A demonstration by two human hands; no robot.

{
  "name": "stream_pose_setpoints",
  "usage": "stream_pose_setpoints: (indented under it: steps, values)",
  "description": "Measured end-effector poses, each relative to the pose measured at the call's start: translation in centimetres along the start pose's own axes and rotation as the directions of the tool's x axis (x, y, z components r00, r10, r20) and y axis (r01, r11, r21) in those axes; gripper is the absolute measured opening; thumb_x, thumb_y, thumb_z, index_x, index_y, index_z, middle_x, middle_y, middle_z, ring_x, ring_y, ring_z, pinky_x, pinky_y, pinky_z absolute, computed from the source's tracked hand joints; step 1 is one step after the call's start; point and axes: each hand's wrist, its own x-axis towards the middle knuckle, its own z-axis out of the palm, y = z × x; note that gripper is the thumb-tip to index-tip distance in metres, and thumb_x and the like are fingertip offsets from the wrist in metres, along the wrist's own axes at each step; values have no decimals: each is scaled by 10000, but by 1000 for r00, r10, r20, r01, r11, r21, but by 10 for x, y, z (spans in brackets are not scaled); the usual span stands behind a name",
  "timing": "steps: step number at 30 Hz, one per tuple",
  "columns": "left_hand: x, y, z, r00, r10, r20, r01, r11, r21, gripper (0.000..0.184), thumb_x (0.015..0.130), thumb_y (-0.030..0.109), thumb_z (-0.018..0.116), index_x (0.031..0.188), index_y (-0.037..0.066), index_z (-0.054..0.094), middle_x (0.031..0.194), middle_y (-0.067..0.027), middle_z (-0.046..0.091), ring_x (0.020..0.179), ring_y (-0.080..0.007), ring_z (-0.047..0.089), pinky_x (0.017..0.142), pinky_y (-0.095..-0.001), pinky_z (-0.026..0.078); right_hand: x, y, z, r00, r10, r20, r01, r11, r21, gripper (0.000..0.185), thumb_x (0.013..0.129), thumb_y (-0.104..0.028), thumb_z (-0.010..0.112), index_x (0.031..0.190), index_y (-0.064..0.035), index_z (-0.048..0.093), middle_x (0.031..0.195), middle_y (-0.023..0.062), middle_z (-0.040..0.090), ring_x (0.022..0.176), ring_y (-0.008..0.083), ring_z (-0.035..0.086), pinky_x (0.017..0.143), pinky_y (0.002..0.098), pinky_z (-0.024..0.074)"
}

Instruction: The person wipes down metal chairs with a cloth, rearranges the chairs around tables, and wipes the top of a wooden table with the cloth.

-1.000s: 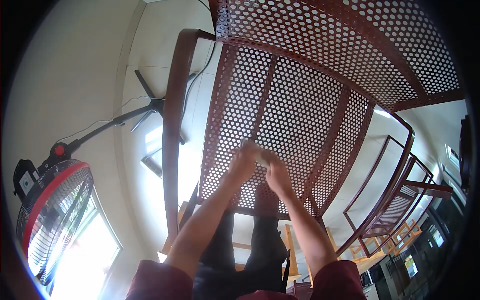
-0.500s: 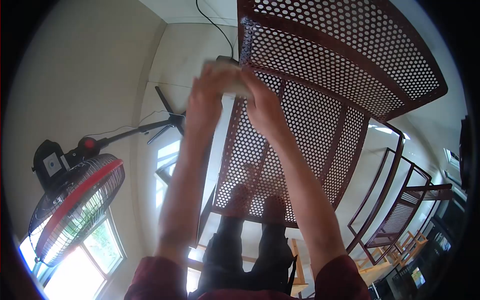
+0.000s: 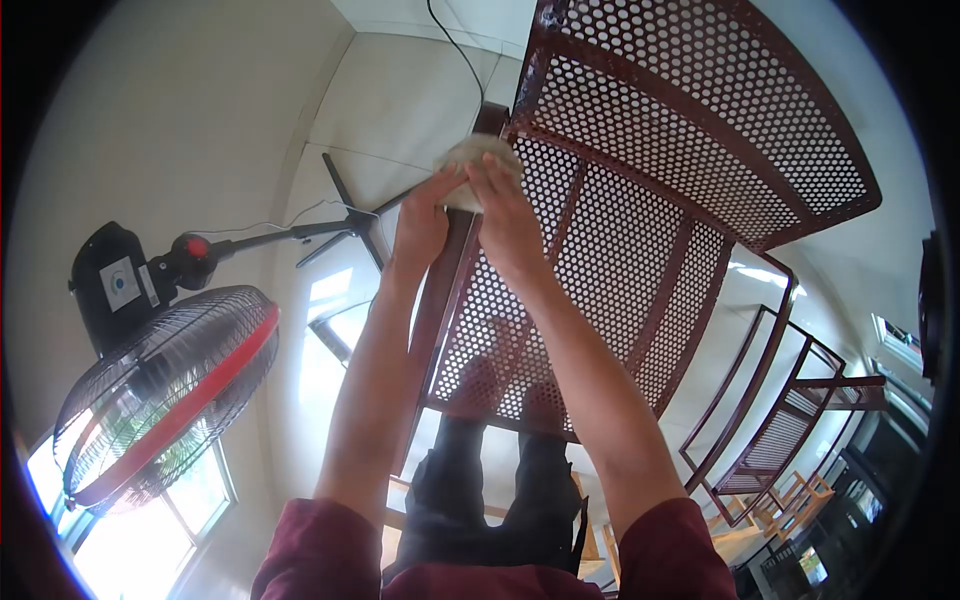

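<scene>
A beige folded cloth [image 3: 478, 150] lies over the armrest [image 3: 438, 300] of a dark red-brown metal chair with a perforated seat [image 3: 610, 270] and backrest [image 3: 690, 110]. My left hand [image 3: 424, 220] is closed on the near left side of the cloth, fingers pointing forward. Beside it, my right hand [image 3: 507, 222] presses on the cloth with its fingers, the two hands' fingertips almost meeting. Both arms reach well forward above the seat. The underside of the cloth and my thumbs are mostly hidden.
A standing fan [image 3: 165, 400] with a red band is at the left, its dark legs [image 3: 355, 222] near the armrest. A black cable [image 3: 462, 55] runs over the floor beyond. Another brown metal chair [image 3: 775, 440] and wooden stools [image 3: 790, 505] stand at the right.
Both hands and the cloth have shifted slightly right and nearer in the view, and look less blurred. The whole view has shifted a little too. Both hands stay on the cloth.
</scene>
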Motion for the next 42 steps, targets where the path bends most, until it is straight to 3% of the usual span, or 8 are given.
stream_pose_setpoints:
  steps: [8, 23, 27, 28, 30, 34, 39, 42]
  values:
    - [-96, 19, -24, 980, -197, 1, 197, 978, -73, 590, 732, -137, 355, 1195, 59, 663, 1309, -205, 578, 1237, -388, 529, 1066, -411, 402, -76, -66, -4, 991, 83, 106, -94, 990, 102, 620, 797, 29, 562, 1402, -38, 444, 1468, 182, 391, 1278, 395, 449, 1038, 428, 446]
    - [-283, 46, -70, 849, -516, 114, 523, 852, -39, 488, 825, -57, 355, 1162, 71, 683, 1316, -205, 568, 1204, -359, 566, 1180, -452, 196, -219, -189, -20, 938, 119, 327, -169, 977, 131, 643, 811, 4, 575, 1429, -57, 411, 1491, 157, 349, 1277, 401, 450, 1079, 445, 405]
    - [-303, 73, -82, 895, -421, 145, 421, 906, 28, 432, 888, 21, 400, 1260, 54, 618, 1325, -210, 564, 1158, -346, 602, 1151, -453, 262, -243, -203, -17, 925, 113, 362, -151, 986, 77, 637, 820, -2, 570, 1433, -63, 408, 1492, 156, 347, 1287, 389, 446, 1087, 433, 400]
    - [-307, 68, -79, 927, -355, 122, 343, 933, 107, 424, 926, 30, 401, 1318, 16, 561, 1289, -196, 605, 1091, -308, 651, 1073, -429, 392, -243, -203, -19, 925, 107, 365, -150, 985, 89, 640, 821, -5, 571, 1436, -65, 404, 1493, 157, 344, 1291, 384, 444, 1090, 428, 396]
    - [-303, 76, -76, 791, -594, 146, 604, 720, -342, 421, 934, 3, 382, 1323, -18, 543, 1285, -181, 604, 1055, -268, 657, 1003, -387, 456, -247, -198, -16, 931, 70, 358, -112, 989, 98, 637, 824, -5, 568, 1436, -66, 404, 1493, 157, 345, 1290, 384, 444, 1092, 430, 394]
    - [-297, 99, -73, 683, -699, 214, 670, 482, -565, 413, 943, -37, 350, 1319, -79, 517, 1325, -149, 559, 1002, -213, 644, 875, -311, 528, -255, -191, -2, 959, 26, 281, -60, 992, 115, 649, 792, 34, 571, 1417, -43, 416, 1473, 171, 369, 1265, 373, 463, 1059, 406, 427]
    - [-320, 24, -67, 889, -444, 111, 440, 896, 56, 458, 851, -36, 390, 1243, 20, 619, 1319, -175, 591, 1138, -299, 628, 978, -343, 477, -254, -195, -4, 972, 22, 232, -48, 993, 107, 628, 773, 61, 561, 1385, -17, 448, 1461, 193, 389, 1258, 369, 466, 1011, 393, 467]
    - [-318, 27, -73, 890, -433, 146, 431, 901, 42, 489, 830, -11, 392, 1240, 97, 635, 1319, -193, 568, 1176, -346, 587, 991, -371, 468, -256, -197, 2, 982, 28, 187, -43, 996, 75, 609, 773, 58, 561, 1370, -16, 467, 1452, 188, 406, 1249, 366, 473, 993, 390, 475]
